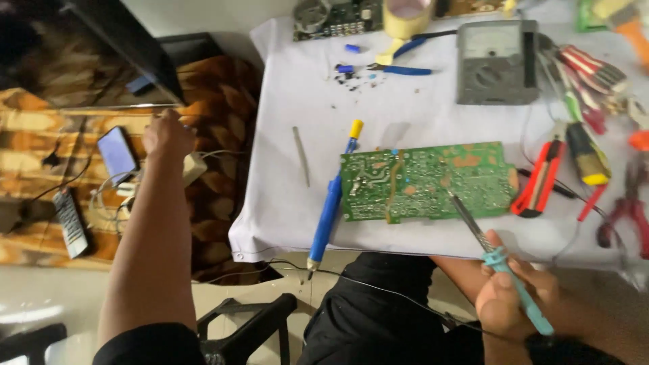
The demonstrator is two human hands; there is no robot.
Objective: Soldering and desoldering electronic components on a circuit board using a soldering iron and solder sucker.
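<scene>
Head view is showing a white-covered surface (pixel 297 203) crowded with tools. A green circuit board (pixel 426 181) is lying flat near its front edge, copper side up. Just left of it a blue desoldering pump (pixel 331 203) with a yellow cap is lying lengthwise, its tip hanging past the edge. A thin metal strip (pixel 301 155) is lying further left. Behind the board a grey analog meter (pixel 497 62) is sitting, with blue-handled pliers (pixel 399 69), a roll of tape (pixel 407 17) and another circuit board (pixel 334 19) beside it. To the right, a red utility knife (pixel 541 179), screwdrivers (pixel 588 71) and red pliers (pixel 629 209) are lying scattered.

My right hand (pixel 510 297) is gripping a teal-handled soldering iron (pixel 497 260), fingers wrapped around the handle, its tip touching the board's lower right part. My left hand (pixel 167 135) is reaching away off the surface toward a cluttered side area, near a phone (pixel 116 154) and a white adapter (pixel 193 167); I cannot tell whether it is grasping anything. A remote (pixel 70 223) is lying below the phone.
</scene>
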